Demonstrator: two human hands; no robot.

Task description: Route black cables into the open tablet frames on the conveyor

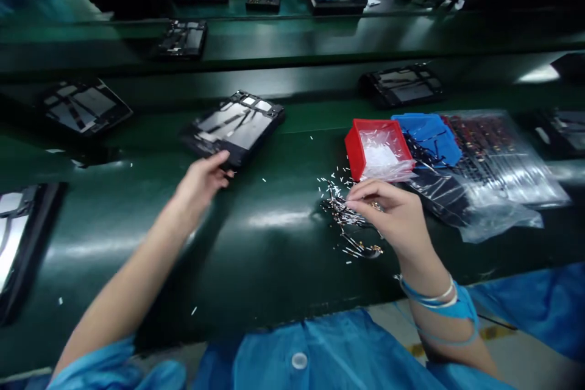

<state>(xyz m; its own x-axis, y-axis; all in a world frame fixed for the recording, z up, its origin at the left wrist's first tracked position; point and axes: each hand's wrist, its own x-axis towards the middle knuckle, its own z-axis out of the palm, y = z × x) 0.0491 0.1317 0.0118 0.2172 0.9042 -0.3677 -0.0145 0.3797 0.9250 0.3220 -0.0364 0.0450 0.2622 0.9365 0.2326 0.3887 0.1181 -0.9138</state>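
Note:
My left hand grips the near corner of a black tablet-like device, thumb on top and fingers at its edge. The device's back is off, showing silver panels and dark flat cables, and it sits tilted on the green bench. On the right, my right hand is closed in a pinch over a loose pile of thin small cables. What its fingertips hold is too small to make out. Tiny white pieces lie scattered beside the pile.
A red bin holds a bag of white pieces; a blue bin holds dark cables. Clear plastic packs lie to their right. More open devices rest along the green bench. Co-workers in blue sit opposite.

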